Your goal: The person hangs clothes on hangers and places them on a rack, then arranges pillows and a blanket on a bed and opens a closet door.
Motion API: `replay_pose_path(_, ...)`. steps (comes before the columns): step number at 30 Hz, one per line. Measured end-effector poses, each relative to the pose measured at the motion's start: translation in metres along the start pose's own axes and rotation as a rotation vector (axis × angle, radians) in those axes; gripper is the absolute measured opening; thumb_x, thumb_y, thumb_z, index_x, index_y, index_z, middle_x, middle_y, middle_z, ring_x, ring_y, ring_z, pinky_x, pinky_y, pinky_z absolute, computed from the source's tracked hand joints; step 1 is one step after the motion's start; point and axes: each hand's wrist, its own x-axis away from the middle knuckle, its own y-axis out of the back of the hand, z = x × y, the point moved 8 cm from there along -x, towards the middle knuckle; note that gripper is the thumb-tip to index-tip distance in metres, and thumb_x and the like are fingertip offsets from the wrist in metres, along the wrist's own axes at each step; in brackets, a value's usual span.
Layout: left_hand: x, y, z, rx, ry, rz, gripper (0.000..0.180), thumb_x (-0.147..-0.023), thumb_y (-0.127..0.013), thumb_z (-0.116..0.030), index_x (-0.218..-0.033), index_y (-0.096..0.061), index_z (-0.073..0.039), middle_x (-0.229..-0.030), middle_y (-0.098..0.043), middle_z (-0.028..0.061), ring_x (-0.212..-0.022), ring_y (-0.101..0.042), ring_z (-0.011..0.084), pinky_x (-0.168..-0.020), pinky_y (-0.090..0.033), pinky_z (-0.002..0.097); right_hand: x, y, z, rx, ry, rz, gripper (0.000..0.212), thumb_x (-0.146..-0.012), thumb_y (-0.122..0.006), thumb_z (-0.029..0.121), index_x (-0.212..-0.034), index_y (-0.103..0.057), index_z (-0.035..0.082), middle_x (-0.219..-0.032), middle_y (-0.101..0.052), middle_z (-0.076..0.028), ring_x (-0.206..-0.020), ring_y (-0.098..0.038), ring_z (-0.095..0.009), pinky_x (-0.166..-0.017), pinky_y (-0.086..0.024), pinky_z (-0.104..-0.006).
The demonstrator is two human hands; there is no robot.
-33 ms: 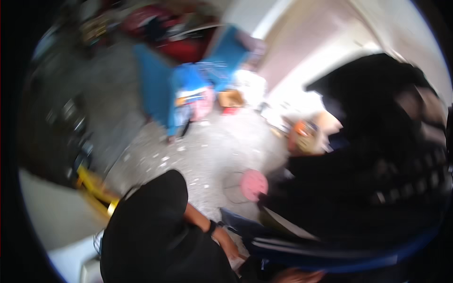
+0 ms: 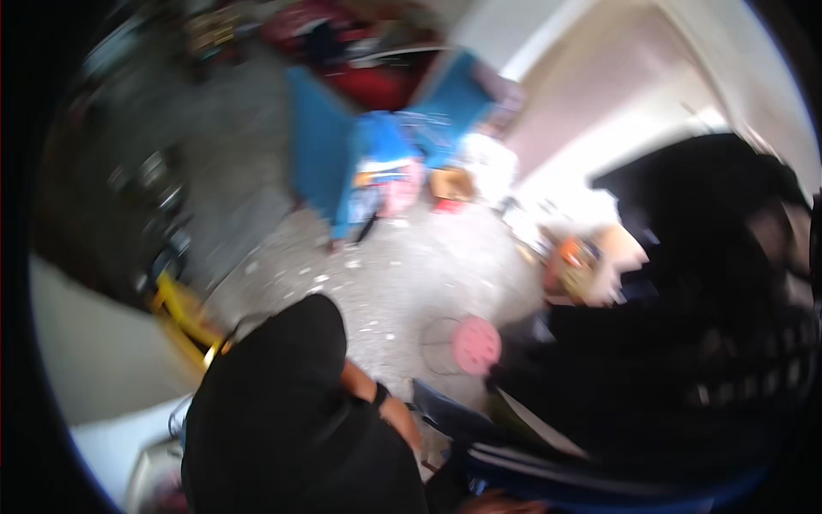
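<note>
My left arm comes in from the lower left in a loose black sleeve, with a black band (image 2: 381, 394) on the wrist. My left hand (image 2: 404, 427) points down toward the lower edge; its fingers are blurred and partly hidden by the sleeve. At the bottom edge, what appears to be my right hand (image 2: 503, 503) shows only in part, under the blue lower rim of a large dark object (image 2: 651, 368). That object fills the right side, and blur hides its kind. A dark flat flap (image 2: 449, 413) juts from it close to my left hand.
A round pink stool (image 2: 476, 345) stands on the grey floor (image 2: 385, 283), which is strewn with pale scraps. Beyond are a blue chair (image 2: 321, 154) piled with cloth and bags, a small cardboard box (image 2: 451, 184), and a yellow object (image 2: 184, 313) at left. Metal pots (image 2: 158, 176) lie farther left.
The view has swung, so the room's things sit farther right in the picture. Both hands show lower, and less of the right hand is visible.
</note>
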Motion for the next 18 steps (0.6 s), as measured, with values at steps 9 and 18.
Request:
replay_pose_path(9, 0.552, 0.199, -0.155, -0.119, 1.602, -0.530, 0.031, -0.075, -0.059, -0.027, -0.086, -0.067, 0.001, -0.085, -0.066, 0.0179, -0.082, -0.063, 0.0369, -0.068, -0.049, 0.0484, 0.111, -0.185, 0.438, -1.216, 0.316, 0.948, 0.037, -0.090, -0.048, 0.030, -0.111, -0.056, 0.000, -0.091, -0.064, -0.019, -0.083, -0.060, -0.033, -0.077, -0.047, -0.0437)
replay_pose_path(18, 0.793, 0.193, -0.238, -0.031, 1.695, -0.806, 0.039, -0.076, -0.063, -0.037, -0.093, -0.066, -0.002, -0.092, -0.066, 0.0177, -0.083, -0.064, 0.0361, -0.071, -0.050, 0.0477, 0.267, -0.290, 0.738, -1.027, 0.632, 1.796, 0.036, -0.087, -0.050, 0.031, -0.106, -0.059, 0.002, -0.092, -0.063, -0.019, -0.087, -0.060, -0.033, -0.078, -0.047, -0.0446)
